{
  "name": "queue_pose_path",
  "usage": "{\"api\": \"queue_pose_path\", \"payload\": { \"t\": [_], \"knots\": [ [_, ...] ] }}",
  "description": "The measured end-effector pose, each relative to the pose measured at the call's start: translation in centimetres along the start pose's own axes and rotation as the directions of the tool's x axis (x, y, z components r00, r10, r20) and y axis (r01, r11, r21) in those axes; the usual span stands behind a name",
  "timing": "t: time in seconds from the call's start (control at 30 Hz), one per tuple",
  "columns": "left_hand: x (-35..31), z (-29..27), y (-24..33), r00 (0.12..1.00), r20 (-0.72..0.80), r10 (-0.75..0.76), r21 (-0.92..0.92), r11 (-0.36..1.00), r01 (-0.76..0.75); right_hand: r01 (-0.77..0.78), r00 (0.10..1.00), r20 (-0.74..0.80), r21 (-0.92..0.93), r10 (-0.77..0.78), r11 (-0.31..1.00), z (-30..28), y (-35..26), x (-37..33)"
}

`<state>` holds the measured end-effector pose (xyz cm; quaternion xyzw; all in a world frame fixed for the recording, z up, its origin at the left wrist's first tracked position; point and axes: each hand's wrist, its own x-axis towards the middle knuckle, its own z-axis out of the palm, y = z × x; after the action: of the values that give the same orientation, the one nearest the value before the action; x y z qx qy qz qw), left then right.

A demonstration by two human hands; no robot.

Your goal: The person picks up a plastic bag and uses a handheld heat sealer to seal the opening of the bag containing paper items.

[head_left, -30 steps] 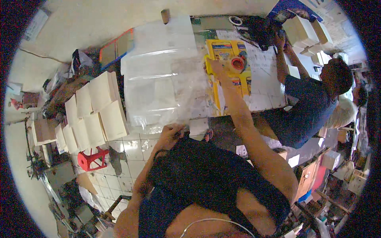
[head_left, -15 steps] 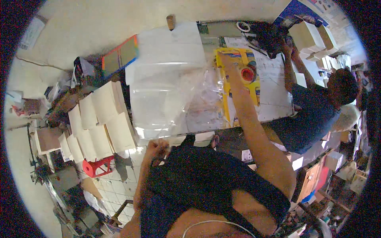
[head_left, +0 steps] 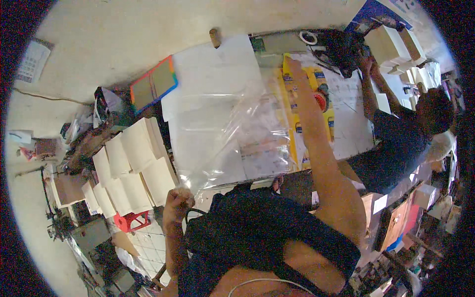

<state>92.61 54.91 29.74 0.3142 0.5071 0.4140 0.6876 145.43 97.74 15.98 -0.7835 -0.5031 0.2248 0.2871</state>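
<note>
A thin clear plastic sheet [head_left: 235,131] lies over large white sheets [head_left: 205,74] on the table. At the near left, my left hand [head_left: 180,202] is closed in a fist around the plastic sheet's near corner, just off the table edge. A diagonal crease rises from that corner toward the far right. My right arm stretches across the table, and my right hand [head_left: 294,65] is at the far end of a yellow printed sheet [head_left: 287,81]. Its fingers are too blurred to read. A red-centred roll of tape [head_left: 320,102] lies on the yellow sheet, partly behind my arm.
White paper stacks [head_left: 131,171] stand left of the table, above a red plastic stool [head_left: 132,221]. A co-worker [head_left: 396,143] works at the table's right with both hands at a dark object [head_left: 346,52]. A white ring [head_left: 308,37] lies at the far edge.
My left hand has closed more tightly and pulled the plastic sheet's corner nearer, drawing a diagonal crease. My right hand has moved slightly farther out. The whole view has shifted a little.
</note>
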Motion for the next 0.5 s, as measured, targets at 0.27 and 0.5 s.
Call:
{"api": "queue_pose_path", "payload": {
  "t": [0.27, 0.5],
  "knots": [
    [3.3, 2.4, 7.0, 0.983, -0.143, 0.114, 0.288, 0.955, -0.069, 0.085, 0.983, -0.163, -0.001, -0.084, 0.996, -1.5, 1.9, -2.1],
    [3.6, 7.2, 11.8, 0.883, -0.366, 0.293, 0.805, 0.575, 0.143, -0.107, 0.977, 0.212, 0.613, -0.032, 0.782, 2.4, 6.5, -28.2]
  ]
}}
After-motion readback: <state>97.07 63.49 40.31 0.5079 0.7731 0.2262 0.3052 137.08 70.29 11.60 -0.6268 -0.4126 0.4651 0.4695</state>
